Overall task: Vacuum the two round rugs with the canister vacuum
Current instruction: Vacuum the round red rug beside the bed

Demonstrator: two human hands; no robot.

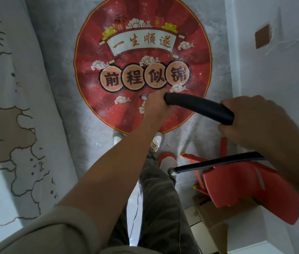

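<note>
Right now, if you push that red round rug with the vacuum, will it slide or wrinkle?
Probably both. The red round rug looks very thin and lies flat on the smooth grey floor, so it would likely slip or bunch. Lifted by an edge, it would probably flop, not stay stiff.

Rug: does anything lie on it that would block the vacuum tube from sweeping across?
Nothing visible does. The rug carries only fine white dust. The left hand and right hand hold the tube above its near part; the chair stands off it, near right.
</note>
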